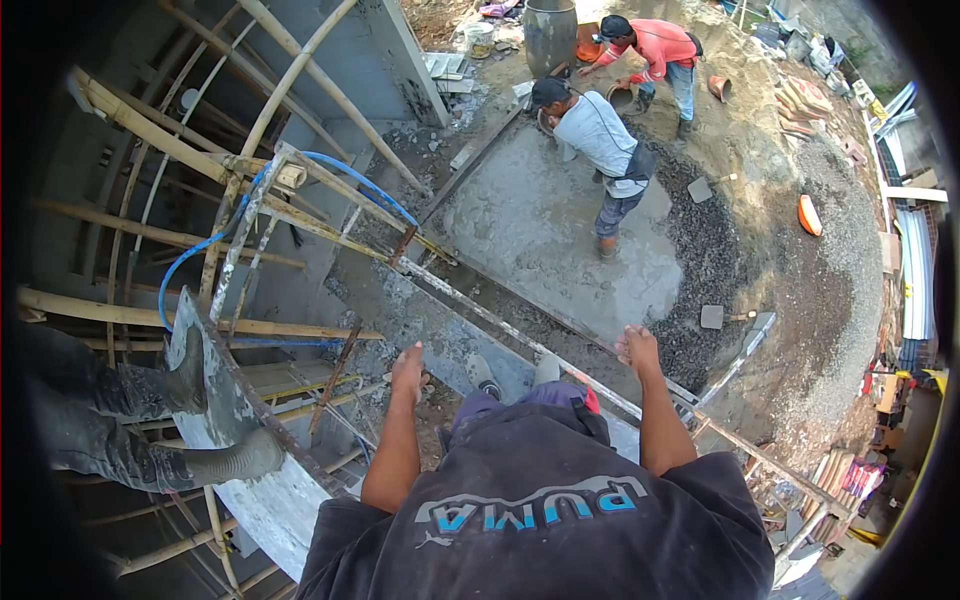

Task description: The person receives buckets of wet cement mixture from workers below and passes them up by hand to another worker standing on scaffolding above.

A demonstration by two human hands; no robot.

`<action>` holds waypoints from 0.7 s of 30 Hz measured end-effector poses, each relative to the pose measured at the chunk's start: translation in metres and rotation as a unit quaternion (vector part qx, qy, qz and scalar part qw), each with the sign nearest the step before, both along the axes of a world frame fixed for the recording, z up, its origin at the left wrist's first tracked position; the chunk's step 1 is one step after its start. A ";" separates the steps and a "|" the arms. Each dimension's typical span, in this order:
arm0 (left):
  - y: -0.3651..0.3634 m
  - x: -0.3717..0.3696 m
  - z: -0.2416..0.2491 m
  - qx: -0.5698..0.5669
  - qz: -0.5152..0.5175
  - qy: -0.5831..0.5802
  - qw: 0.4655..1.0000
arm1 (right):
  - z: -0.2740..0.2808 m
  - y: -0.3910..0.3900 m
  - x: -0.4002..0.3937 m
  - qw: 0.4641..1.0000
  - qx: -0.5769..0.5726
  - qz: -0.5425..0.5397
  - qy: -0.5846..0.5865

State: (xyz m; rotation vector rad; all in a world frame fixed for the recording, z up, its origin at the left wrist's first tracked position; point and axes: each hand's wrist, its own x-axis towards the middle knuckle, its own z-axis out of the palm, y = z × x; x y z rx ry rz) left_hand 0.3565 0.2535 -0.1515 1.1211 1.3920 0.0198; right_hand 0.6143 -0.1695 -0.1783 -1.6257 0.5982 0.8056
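Observation:
My left hand (408,372) is held out in front of me, fingers loosely bent and apart, with nothing in it. On the other side my right hand (637,350) is raised above a paint-spattered scaffold rail (500,318), fingers spread and slightly curled, also empty. In this view it overlaps the near edge of the wet concrete patch (520,220). Below my hands, my shoes (484,375) rest on a grey plank (440,320). A blue hose (370,180) loops over the scaffold frame left of my left hand.
Another person's muddy boots (220,460) stand on a curved board at left, among bamboo poles (150,135). One co-worker (600,135) bends over the concrete with a bucket; another, in red (660,50), bends near a drum (551,40). Gravel (705,255) and two shovels (711,317) lie right.

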 end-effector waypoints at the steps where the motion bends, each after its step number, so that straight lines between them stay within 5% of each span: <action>1: -0.002 0.009 0.006 0.004 -0.021 -0.009 1.000 | 0.010 0.012 0.019 0.999 0.016 -0.011 -0.036; 7: -0.021 -0.027 0.007 0.014 -0.050 0.046 0.998 | 0.013 0.033 0.042 0.996 0.041 0.041 -0.063; 14: -0.062 -0.169 -0.035 -0.085 0.103 0.232 0.963 | -0.099 -0.045 -0.088 0.979 -0.019 0.063 0.195; 21: -0.070 -0.216 -0.065 -0.111 0.110 0.205 0.966 | -0.066 -0.070 -0.144 0.951 -0.127 0.098 0.266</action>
